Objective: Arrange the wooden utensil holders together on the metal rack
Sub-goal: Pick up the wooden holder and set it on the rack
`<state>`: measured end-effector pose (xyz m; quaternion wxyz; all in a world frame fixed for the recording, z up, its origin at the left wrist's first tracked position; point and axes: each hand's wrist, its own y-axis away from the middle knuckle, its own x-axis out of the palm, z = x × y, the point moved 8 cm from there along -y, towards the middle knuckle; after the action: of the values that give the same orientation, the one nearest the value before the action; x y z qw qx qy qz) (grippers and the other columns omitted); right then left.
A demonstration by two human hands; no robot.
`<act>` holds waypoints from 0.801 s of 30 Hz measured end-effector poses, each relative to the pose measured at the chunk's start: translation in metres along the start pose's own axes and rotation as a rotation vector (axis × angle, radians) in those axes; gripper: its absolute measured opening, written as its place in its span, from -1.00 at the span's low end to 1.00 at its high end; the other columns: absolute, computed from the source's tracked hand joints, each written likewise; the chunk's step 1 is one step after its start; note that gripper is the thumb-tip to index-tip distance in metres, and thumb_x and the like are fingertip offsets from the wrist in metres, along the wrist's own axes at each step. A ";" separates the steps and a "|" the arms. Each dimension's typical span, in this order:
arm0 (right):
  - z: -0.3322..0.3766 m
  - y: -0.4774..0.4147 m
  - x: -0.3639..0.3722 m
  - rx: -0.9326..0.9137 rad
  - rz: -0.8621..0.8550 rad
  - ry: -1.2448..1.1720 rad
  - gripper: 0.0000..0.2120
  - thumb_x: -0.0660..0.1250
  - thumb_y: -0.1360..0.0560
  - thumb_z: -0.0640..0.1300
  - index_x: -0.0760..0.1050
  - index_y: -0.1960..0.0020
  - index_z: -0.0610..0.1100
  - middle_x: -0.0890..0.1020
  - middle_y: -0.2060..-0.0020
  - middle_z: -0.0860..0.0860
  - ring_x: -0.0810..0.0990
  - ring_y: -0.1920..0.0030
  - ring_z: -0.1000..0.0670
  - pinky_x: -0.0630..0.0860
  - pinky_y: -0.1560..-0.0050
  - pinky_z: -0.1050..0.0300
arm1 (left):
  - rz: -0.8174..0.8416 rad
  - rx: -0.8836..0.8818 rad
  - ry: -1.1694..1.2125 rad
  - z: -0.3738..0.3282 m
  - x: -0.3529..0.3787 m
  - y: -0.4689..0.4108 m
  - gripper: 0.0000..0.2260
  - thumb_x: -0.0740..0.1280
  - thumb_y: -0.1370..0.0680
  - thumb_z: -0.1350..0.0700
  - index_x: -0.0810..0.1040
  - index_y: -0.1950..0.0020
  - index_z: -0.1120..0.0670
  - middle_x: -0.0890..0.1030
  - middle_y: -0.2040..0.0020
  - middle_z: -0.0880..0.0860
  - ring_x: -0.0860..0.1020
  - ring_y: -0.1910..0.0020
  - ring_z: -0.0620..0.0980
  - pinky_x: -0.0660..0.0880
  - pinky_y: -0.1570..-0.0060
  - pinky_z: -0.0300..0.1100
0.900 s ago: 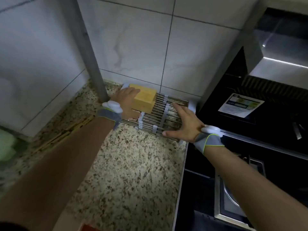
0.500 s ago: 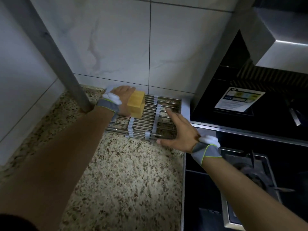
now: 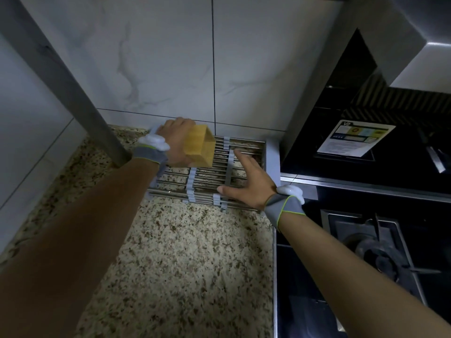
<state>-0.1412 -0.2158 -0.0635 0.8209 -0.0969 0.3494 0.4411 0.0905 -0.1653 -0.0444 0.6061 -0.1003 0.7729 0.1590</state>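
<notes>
Bare forearms, grey wristbands (image 3: 284,210) edged in lime-green piping, each topped by a white lump.

The only readable mark is a large "V2" at the top left corner of a white sticker (image 3: 355,138), which sits on the black glossy front panel (image 3: 317,132) below the range hood, at about two o'clock from the metal rack (image 3: 244,176). The sticker also carries a row of small coloured squares and several lines of fine print beneath them, all too small and blurred to make out. Nothing else in view bears legible text.
</notes>
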 end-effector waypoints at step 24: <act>0.109 0.069 -0.085 -0.372 -0.026 -0.258 -0.18 0.67 -0.26 -0.14 0.29 -0.36 0.08 0.56 -0.17 0.13 0.58 -0.23 0.06 0.59 -0.10 0.12 | -0.396 0.146 0.716 -0.123 -0.103 0.177 -0.08 0.69 -0.26 -0.05 0.28 -0.48 0.05 0.44 -0.33 -0.27 0.53 -0.34 -0.09 0.57 -0.28 0.05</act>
<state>-0.1733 -0.1798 0.0827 0.8325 -0.1939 0.1528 0.4959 -0.0574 -0.0501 0.1036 0.3234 -0.2526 0.9099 -0.0610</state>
